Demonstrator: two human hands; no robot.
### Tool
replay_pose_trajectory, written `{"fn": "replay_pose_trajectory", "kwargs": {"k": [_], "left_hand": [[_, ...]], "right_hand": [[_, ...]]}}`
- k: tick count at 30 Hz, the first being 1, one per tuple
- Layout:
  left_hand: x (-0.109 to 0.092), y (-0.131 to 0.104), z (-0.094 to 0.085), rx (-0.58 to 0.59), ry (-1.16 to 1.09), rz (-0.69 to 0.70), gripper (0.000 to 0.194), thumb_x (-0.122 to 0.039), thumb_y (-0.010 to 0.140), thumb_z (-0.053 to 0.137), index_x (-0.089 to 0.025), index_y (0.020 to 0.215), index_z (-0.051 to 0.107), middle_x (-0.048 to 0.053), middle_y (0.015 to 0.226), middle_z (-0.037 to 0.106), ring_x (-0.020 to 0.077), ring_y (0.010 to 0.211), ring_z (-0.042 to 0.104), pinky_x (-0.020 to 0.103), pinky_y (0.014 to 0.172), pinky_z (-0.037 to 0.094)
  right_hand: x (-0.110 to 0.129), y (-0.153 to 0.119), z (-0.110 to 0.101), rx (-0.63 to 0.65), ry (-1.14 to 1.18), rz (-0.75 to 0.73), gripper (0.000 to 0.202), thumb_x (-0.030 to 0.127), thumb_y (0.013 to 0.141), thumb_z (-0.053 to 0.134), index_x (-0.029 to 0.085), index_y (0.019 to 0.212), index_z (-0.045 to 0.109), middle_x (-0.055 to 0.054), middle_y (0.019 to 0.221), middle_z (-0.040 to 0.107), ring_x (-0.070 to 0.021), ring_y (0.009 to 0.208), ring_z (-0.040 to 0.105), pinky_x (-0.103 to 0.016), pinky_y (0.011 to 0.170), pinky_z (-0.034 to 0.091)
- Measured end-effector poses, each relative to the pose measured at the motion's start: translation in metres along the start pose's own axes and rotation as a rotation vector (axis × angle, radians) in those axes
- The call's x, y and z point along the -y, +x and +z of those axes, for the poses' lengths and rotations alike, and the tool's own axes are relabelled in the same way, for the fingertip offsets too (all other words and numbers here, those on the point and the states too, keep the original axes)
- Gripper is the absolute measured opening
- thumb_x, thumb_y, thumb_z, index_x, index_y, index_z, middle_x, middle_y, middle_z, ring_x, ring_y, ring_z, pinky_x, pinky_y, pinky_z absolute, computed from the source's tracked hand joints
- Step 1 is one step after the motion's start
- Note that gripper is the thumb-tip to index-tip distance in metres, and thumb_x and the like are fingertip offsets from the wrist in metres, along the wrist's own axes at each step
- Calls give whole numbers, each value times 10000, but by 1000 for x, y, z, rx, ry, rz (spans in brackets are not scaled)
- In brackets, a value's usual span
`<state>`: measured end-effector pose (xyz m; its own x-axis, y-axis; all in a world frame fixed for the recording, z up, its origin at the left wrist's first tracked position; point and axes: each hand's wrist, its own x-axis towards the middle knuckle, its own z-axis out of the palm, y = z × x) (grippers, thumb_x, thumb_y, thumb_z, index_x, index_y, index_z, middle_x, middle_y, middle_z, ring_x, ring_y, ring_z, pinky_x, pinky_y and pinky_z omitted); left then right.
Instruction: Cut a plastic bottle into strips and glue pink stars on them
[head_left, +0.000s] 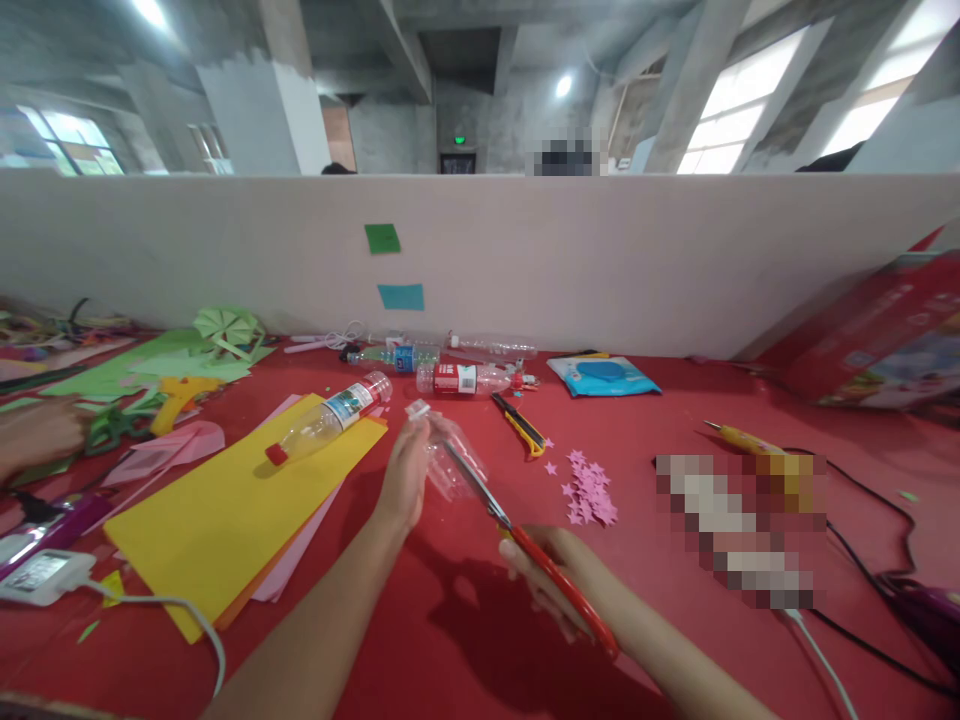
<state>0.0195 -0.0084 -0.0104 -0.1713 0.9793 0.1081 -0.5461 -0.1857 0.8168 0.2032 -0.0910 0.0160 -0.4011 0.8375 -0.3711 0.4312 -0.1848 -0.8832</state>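
Observation:
My left hand is closed on a clear plastic bottle piece, holding it up over the red table. Its fingers are partly hidden behind the thumb side of the hand. In my right hand is a pair of scissors with red handles. The blades point up and left and overlap the clear plastic; whether they are cutting into it I cannot tell. Just beyond, a yellow-and-black utility knife lies on the table. A heap of small pink stars is to the right of the scissors.
Yellow paper sheets lie left, with a red-capped bottle on top. More plastic bottles and a blue wipes packet sit near the partition. Another person's hand is far left. A yellow-handled tool and cords lie right.

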Motion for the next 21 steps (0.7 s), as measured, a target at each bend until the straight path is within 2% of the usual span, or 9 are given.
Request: {"fn": "replay_pose_trajectory", "kwargs": {"k": [5, 9, 12, 15, 21], "left_hand": [[-17, 15, -9, -82, -179, -63, 187, -345, 807, 541, -178, 819, 623, 23, 810, 663, 135, 773, 608, 268, 775, 436], [-24, 18, -16, -79, -263, -113, 217, -341, 827, 489, -167, 819, 618, 37, 774, 662, 141, 730, 612, 268, 703, 458], [-25, 19, -18, -61, -270, -122, 264, -367, 833, 469, -153, 804, 623, 52, 765, 660, 143, 716, 613, 262, 678, 462], [-24, 19, -18, -49, -255, -119, 253, -366, 826, 490, -153, 796, 622, 52, 761, 657, 140, 710, 608, 257, 663, 461], [-22, 14, -10, 4, -205, -106, 243, -364, 823, 506, -152, 792, 621, 47, 753, 649, 137, 682, 590, 262, 655, 449]], "right_hand": [[1, -3, -8, -78, -156, -58, 461, 617, 773, 511, 207, 651, 342, 86, 496, 334, -58, 379, 381, -183, 390, 297], [2, -5, -14, -86, -276, -105, 475, 632, 770, 498, 206, 637, 333, 69, 537, 316, -65, 453, 336, -193, 429, 254], [3, -7, -15, -53, -343, -93, 477, 620, 782, 492, 202, 621, 329, 62, 558, 299, -64, 470, 287, -196, 429, 207], [5, -7, -13, -12, -399, -63, 458, 607, 808, 460, 199, 628, 353, 50, 552, 342, -66, 455, 301, -200, 419, 181], [8, -7, -11, -2, -364, -55, 434, 574, 820, 472, 198, 638, 354, 42, 547, 417, -60, 433, 331, -196, 412, 190]]}}
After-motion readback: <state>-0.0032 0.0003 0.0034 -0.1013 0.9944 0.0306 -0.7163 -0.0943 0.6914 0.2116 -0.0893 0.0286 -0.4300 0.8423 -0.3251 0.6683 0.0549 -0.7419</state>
